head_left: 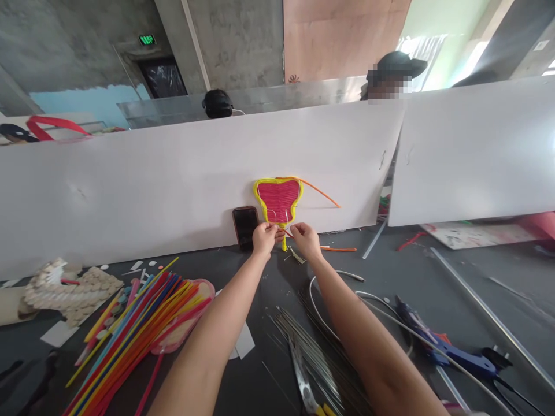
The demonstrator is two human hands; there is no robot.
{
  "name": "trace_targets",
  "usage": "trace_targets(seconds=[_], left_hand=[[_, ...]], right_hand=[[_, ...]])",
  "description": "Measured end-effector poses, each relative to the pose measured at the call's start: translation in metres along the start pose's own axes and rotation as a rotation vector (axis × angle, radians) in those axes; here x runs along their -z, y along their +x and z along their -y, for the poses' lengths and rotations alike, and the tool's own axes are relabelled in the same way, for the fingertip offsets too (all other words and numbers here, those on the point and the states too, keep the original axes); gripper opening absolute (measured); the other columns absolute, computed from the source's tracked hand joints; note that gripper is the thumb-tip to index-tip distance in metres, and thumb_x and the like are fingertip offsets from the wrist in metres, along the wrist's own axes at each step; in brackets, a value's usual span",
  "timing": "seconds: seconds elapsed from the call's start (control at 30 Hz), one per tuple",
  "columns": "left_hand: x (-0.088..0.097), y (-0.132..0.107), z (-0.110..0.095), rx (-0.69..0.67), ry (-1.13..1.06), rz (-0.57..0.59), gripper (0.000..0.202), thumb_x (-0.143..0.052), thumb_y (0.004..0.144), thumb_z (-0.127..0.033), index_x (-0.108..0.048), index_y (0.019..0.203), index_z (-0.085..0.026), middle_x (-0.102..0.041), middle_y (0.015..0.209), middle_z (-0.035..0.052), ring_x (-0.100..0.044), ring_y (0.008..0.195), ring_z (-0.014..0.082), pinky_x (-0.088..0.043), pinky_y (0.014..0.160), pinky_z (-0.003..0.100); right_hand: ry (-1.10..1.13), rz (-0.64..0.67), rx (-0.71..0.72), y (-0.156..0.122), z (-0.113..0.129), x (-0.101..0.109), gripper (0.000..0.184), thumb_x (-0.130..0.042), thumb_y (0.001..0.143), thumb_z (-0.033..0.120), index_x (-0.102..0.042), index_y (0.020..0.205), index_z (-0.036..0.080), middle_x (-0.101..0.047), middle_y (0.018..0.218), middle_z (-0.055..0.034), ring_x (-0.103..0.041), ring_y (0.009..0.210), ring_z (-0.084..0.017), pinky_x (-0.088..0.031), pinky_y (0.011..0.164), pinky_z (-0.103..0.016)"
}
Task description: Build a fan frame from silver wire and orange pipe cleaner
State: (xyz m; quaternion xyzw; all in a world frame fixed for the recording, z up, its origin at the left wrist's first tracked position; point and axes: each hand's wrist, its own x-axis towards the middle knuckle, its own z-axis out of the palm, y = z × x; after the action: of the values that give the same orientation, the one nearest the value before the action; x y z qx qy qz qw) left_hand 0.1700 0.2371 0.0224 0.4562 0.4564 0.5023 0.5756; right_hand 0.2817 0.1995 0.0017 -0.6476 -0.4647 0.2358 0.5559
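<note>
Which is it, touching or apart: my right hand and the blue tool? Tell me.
Apart: the head view shows dark tabletop between the right hand and the blue tool.

A small rectangular green lit sign [147, 40] shows on the grey concrete wall [95, 34], above the dark doorway's [162, 76] top edge; its characters are too small to read. No other lettering is legible.
</note>
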Motion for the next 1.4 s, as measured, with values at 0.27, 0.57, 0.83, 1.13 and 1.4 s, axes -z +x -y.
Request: trace_targets(seconds=[0.27,0.57,0.83,1.13,1.4], left_hand=[[-0.002,0.003,0.002,-0.012,0.044,-0.036,0.005,-0.058,0.075,-0.018,-0.056,0.076,-0.014,-0.066,0.068,0.0044,-0.065,0.057,0.0148,-0.050,0.050,0.023],[-0.002,0.006,0.007,-0.031,0.060,-0.048,0.006,-0.060,0.074,-0.019,-0.055,0.076,-0.015,-0.066,0.066,0.0034,-0.064,0.056,0.0138,-0.049,0.048,0.021],[-0.003,0.009,0.011,-0.042,0.076,-0.064,0.005,-0.059,0.074,-0.020,-0.057,0.075,-0.016,-0.066,0.065,0.0029,-0.065,0.056,0.0154,-0.049,0.048,0.023],[0.001,0.006,0.010,-0.043,0.086,-0.048,0.007,-0.061,0.073,-0.021,-0.057,0.076,-0.016,-0.065,0.064,0.0019,-0.064,0.055,0.0141,-0.048,0.048,0.022],[0.007,0.007,0.012,-0.044,0.125,-0.068,0.010,-0.065,0.070,-0.022,-0.057,0.074,-0.016,-0.065,0.065,0.0023,-0.064,0.057,0.0153,-0.049,0.048,0.023]], right_hand=[[-0.126,0.065,-0.006,-0.005,-0.004,0.002,0.024,-0.053,0.073,0.041,-0.069,0.073,0.023,-0.066,0.068,-0.0007,-0.055,0.064,-0.017,-0.036,0.059,-0.026],[-0.158,0.067,0.001,-0.004,-0.008,-0.002,0.021,-0.053,0.074,0.037,-0.070,0.074,0.024,-0.067,0.070,-0.0008,-0.056,0.064,-0.017,-0.037,0.059,-0.026],[-0.123,0.035,0.037,-0.001,-0.003,-0.004,0.029,-0.048,0.077,0.043,-0.069,0.079,0.022,-0.067,0.070,-0.0008,-0.054,0.062,-0.016,-0.037,0.058,-0.025],[-0.132,0.026,0.046,0.005,0.004,-0.008,0.028,-0.046,0.078,0.040,-0.065,0.073,0.021,-0.064,0.066,-0.0006,-0.052,0.061,-0.015,-0.034,0.056,-0.024],[-0.134,0.042,0.045,0.003,0.005,-0.009,0.024,-0.048,0.076,0.038,-0.063,0.066,0.022,-0.061,0.060,0.0004,-0.049,0.056,-0.015,-0.031,0.053,-0.024]])
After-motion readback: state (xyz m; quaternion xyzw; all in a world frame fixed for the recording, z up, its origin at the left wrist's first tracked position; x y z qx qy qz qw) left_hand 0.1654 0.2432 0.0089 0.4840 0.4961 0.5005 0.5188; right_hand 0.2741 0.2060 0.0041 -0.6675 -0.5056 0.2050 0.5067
